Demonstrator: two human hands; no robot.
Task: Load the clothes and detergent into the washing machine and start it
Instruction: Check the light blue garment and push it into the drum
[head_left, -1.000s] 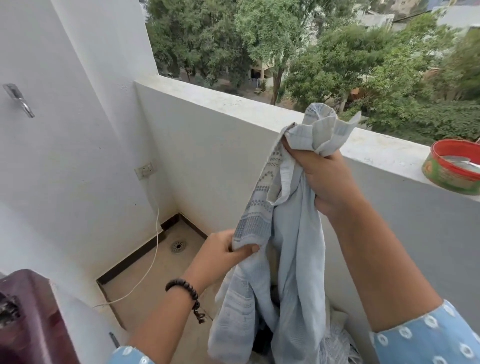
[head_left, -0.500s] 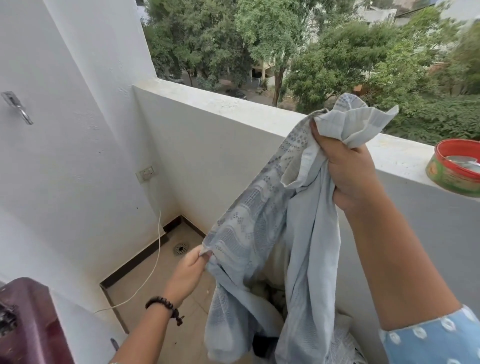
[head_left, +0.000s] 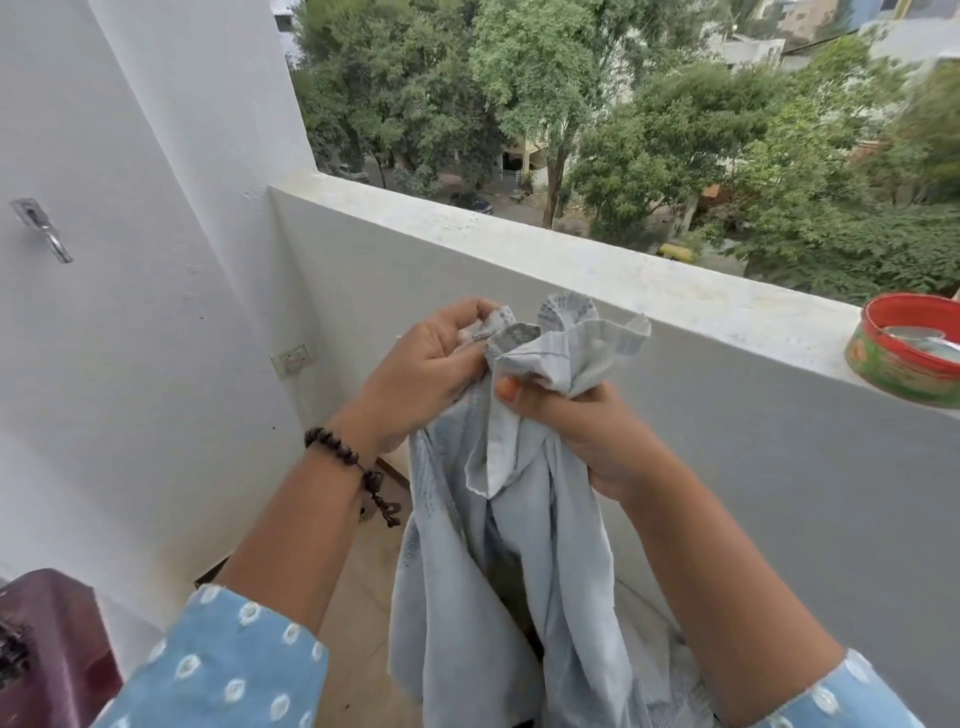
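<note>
Pale-blue garment (head_left: 498, 571), hem cut off, apparently bunched by both hands.

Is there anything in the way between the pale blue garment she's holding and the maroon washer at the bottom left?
Nothing visible blocks it. The pale blue cotton garment hangs from both hands, left hand and right hand, and only her left forearm lies toward the maroon washing machine corner. Its opening is out of frame.

My one camera sits on my head, looking forward and down, close over my hands (head_left: 498, 395), past the parapet (head_left: 597, 270) toward trees.
</note>
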